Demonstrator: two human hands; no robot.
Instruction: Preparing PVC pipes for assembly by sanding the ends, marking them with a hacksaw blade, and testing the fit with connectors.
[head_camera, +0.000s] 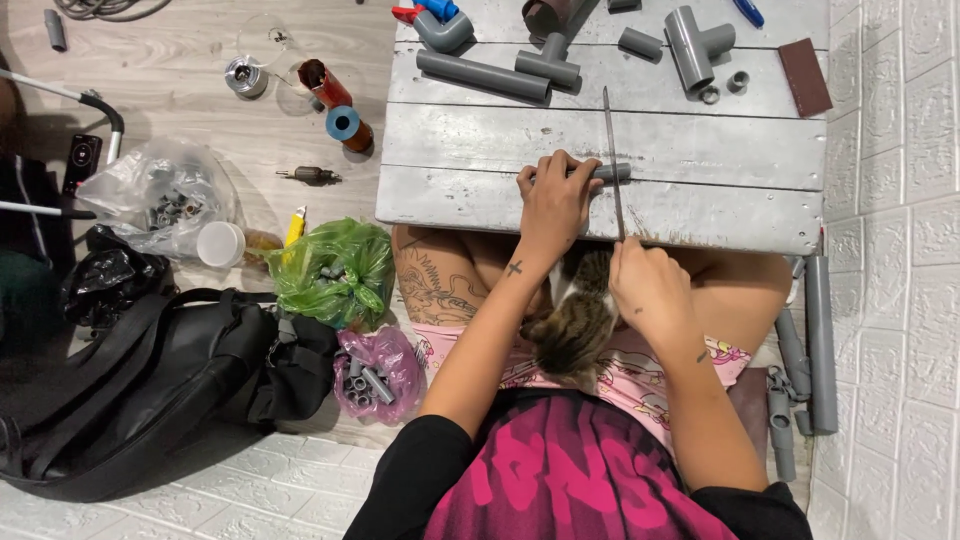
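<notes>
A pale wood-look floor is seen from above, with a low grey plank table (700, 160) set over the sitter's knees and a white embossed wall to its right.

Nearest, under the table's front edge, a small tabby cat (578, 318) is curled on the lap. The right hand (650, 285) is just in front of that edge, fingers curled shut round the handle of a thin hacksaw blade (611, 160) that runs away across the boards. The left hand (553, 200) is laid over a short grey pipe piece (606, 172) on the table's front plank, fingers spread and pressed down, right beside the blade.

For a clean cut, the pipe would probably be best pinned flat and close to the blade, strokes kept long and light, blade square to the pipe, knuckles kept off the teeth.

Left of the table, on the floor, bags are lined up: a pink one (378, 368) with short grey fittings inside, a green one (335, 268) with more grey bits showing, a clear one (165, 195) with small dark couplings. A black bag (140, 390) is shut, contents hidden.

At the table's far end, grey tees (697, 40) and pipe lengths (482, 74) are left loose.
</notes>
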